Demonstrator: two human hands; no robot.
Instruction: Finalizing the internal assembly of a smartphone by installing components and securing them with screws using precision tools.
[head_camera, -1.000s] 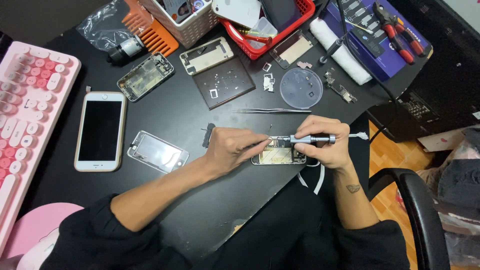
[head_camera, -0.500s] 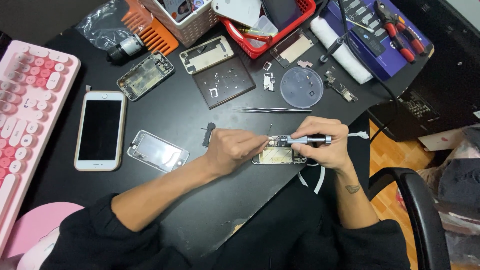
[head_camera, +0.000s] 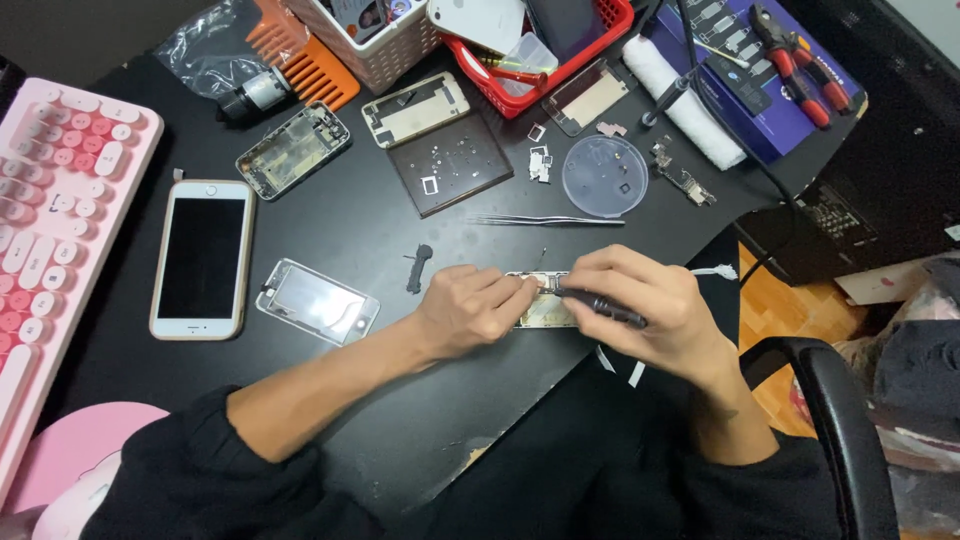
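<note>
Opened phone chassis (head_camera: 540, 312), flat, mid-table

On the black desk (head_camera: 400, 440) the left hand (head_camera: 470, 308) presses down on an opened phone chassis (head_camera: 540, 312), fingers curled over its left end. The right hand (head_camera: 650, 305) grips a dark screwdriver (head_camera: 600, 305), its tip set on the chassis near the left fingertips. Just beyond the hands lie slim tweezers (head_camera: 545, 221) and a round clear dish (head_camera: 605, 175). Left of the hands sit a detached screen panel (head_camera: 318, 300) and a white phone (head_camera: 202, 258) with a dark screen. A pink keyboard (head_camera: 55, 200) lies along the left edge.
</note>
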